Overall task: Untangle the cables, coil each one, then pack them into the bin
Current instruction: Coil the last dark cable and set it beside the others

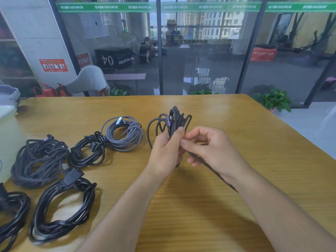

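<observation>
1. Readable text is all in the background: the green strip [200,6] across the top of the glass says "MAXIMUM" over and over, the black box [113,58] behind the glass shows "04" and "PLYO SOFTBOX" mirrored, and the orange box [263,54] says "PLYO SOFTBOX". The red sign [53,65] on the pillar is too small to read. No brand is readable on any cable.
2. Count: five coils lie on the wooden table [236,142], all left of your hands: a grey braided coil [125,135], a small black coil [89,151], a dark braided coil [39,160], a big black power cord [63,206] with its plug on top, and another black cord [12,215] cut off by the left edge. A sixth, the dark braided cable [171,122], is in your hands above the table's middle.
3. Your left hand [166,151] grips that bundle, fingers curled around it, thumb pressed on the strands, loops sticking up above the fist, purple connector showing.
4. Your right hand [209,148] pinches the loose strand between thumb and forefinger right next to your left thumb; the other fingers are loosely curled. The tail runs down under your right wrist.
5. The whitish bin [8,139] sits at the far left edge, just beside the dark braided coil.
</observation>
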`<state>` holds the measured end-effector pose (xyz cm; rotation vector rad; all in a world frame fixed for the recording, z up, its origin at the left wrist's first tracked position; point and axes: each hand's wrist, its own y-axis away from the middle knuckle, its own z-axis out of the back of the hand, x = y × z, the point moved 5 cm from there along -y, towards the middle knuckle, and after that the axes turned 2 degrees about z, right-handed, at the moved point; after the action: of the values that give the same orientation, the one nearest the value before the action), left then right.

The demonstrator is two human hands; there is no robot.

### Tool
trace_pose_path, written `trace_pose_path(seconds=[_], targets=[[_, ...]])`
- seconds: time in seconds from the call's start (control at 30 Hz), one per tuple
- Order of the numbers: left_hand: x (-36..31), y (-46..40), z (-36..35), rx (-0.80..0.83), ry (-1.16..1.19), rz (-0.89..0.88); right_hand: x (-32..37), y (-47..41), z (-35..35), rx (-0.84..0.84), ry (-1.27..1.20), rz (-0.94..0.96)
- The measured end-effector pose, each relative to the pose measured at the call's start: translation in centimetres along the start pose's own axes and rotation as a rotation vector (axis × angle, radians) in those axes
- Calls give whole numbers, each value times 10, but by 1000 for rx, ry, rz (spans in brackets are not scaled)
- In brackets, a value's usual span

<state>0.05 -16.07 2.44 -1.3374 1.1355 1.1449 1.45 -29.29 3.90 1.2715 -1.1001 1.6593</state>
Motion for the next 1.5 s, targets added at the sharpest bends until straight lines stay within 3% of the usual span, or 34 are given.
trace_pose_path(seconds=[0.1,0.27,0.4,0.5,0.63,0.73,0.83,0.97,1.1,1.2,1.33,1.43,1.5], targets=[[-2,-2,0,-61,18,-32,7,4,5,83,122,20],[-6,-13,36,-244,105,-40,-9,15,0,548,211,-218],[-11,-10,34,-128,337,-1,-24,15,-16,716,456,-172],[-14,-7,21,4,351,-27,-37,0,-10,593,851,-60],[-14,-5,20,107,267,-17,-30,-16,24,128,1170,-42],[-14,-3,20,145,223,5,-32,-18,43,-44,1165,-111],[-12,-1,19,194,139,13,-31,-23,58,-147,960,-82],[-6,-1,15,227,68,28,-38,-30,69,-174,587,-180],[-3,-3,14,221,51,22,-38,-28,65,-148,809,-75],[-2,-4,17,216,58,36,-40,-30,72,-104,749,-150],[0,-4,14,243,113,54,-53,-27,65,1,1013,-175],[0,-3,14,278,141,64,-52,-30,56,6,953,-131],[0,-2,14,298,147,70,-56,-33,54,-27,762,-188]])
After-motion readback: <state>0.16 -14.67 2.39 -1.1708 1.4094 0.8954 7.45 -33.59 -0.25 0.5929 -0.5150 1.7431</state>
